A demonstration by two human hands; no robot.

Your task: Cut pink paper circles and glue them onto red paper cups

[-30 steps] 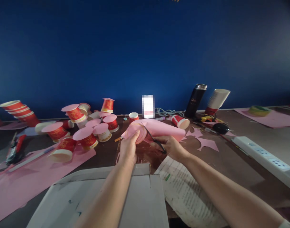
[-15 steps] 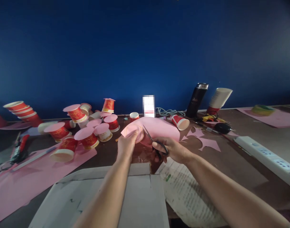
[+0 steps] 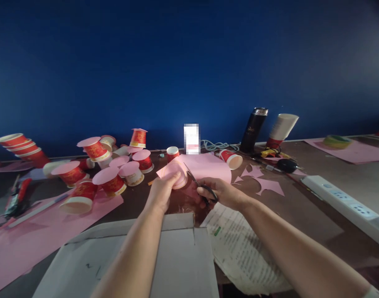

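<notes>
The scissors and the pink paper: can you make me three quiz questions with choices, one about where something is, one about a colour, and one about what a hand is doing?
1. Where is the black flask?
A. by the far wall
B. on the white box
C. in the left hand

2. What colour is the paper being cut?
A. green
B. pink
C. yellow

3. What is the right hand doing?
A. resting flat
B. gripping scissors
C. lifting a cup

Answers: 1 A, it stands at the table's back edge. 2 B, the sheet is pink. 3 B, fingers are through the handles while the left hand holds the paper.
</notes>
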